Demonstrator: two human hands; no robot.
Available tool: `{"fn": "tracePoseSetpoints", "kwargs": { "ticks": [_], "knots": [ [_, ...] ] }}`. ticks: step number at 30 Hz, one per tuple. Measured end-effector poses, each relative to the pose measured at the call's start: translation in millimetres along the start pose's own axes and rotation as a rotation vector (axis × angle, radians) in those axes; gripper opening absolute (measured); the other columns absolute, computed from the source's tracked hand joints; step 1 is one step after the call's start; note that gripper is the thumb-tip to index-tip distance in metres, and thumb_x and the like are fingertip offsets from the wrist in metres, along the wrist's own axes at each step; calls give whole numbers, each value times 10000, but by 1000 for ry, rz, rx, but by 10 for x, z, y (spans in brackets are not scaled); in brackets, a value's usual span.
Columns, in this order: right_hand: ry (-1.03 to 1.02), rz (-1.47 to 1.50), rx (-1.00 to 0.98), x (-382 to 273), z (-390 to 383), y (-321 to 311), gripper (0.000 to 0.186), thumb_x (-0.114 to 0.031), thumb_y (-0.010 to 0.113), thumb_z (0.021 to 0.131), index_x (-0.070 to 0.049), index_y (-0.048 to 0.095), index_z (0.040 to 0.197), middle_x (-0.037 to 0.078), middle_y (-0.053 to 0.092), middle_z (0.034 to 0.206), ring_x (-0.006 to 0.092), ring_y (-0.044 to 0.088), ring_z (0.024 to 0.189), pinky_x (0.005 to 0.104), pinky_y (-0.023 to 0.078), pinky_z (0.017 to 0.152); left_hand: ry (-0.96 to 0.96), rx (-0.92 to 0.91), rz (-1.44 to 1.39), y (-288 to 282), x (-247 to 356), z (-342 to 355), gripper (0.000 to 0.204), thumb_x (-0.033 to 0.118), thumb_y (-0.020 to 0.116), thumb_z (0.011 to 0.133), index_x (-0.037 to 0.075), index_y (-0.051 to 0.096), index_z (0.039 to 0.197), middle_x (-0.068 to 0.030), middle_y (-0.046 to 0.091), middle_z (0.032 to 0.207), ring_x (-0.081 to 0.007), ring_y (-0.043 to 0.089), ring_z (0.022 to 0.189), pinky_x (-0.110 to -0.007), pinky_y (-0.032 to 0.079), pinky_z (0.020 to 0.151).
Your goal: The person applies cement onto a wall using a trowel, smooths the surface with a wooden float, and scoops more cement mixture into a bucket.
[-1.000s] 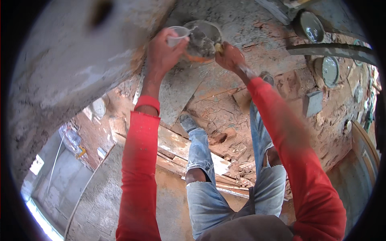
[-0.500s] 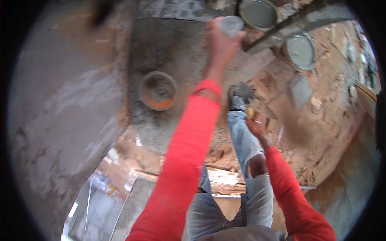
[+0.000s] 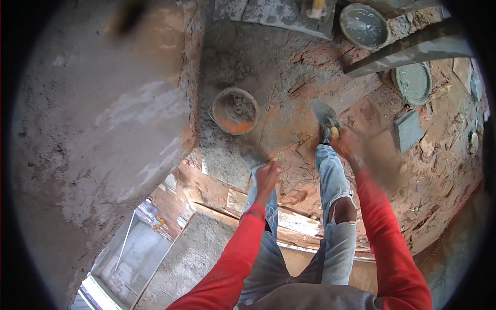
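My right hand (image 3: 345,143) is closed round the yellowish handle of a trowel (image 3: 325,112), whose grey blade points up and left above my right boot. My left hand (image 3: 267,178) hangs over my left shin, seen from the back, with its fingers loosely stretched and nothing visible in it. Beyond it and to the left stands a round bucket (image 3: 235,111), orange inside, with grey mortar (image 3: 242,107) in its bottom. No hand touches the bucket.
Two tubs of greyish liquid, one at the top (image 3: 365,27) and one farther right (image 3: 412,83), flank a slanting beam (image 3: 408,49). A grey block (image 3: 408,131) lies on the rubble at right. A plastered wall (image 3: 103,129) fills the left. A yellow-handled tool (image 3: 316,8) rests at the top.
My left hand has drawn back toward my legs from the upper tub; the clear cup it held is no longer visible. The trowel in my right hand has swung up and left.
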State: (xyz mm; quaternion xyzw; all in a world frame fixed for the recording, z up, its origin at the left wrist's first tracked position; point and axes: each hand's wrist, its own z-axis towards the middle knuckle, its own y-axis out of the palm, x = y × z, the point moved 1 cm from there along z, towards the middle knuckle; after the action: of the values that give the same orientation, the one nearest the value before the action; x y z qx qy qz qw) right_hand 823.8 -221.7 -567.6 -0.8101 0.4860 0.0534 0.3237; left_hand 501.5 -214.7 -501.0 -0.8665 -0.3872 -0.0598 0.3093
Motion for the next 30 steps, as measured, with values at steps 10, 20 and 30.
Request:
{"fn": "tracePoseSetpoints", "kwargs": {
  "ticks": [10,20,30],
  "knots": [
    [-172,-76,-105,-1285,1331,1182,460,-428,639,858,-2,722,1011,285,721,944,447,712,920,508,542,812,-207,-172,-176,-483,-1612,736,434,368,666,984,50,654,1280,-100,726,852,-148,686,748,-300,542,673],
    [-365,-230,-234,-3271,3607,2222,377,-385,618,987,-83,642,1211,148,723,787,226,725,668,367,572,567,19,-493,-382,-982,-1290,1584,372,265,620,1022,23,633,1305,-107,719,1080,-184,690,959,-315,551,789],
    [-1137,213,182,-3087,3617,2329,449,-478,749,909,-41,701,1003,21,631,719,92,587,586,341,479,524,-88,-237,-655,-980,-1478,1787,292,239,646,996,29,690,1195,-84,735,975,-159,680,866,-302,543,785]
  ]
}}
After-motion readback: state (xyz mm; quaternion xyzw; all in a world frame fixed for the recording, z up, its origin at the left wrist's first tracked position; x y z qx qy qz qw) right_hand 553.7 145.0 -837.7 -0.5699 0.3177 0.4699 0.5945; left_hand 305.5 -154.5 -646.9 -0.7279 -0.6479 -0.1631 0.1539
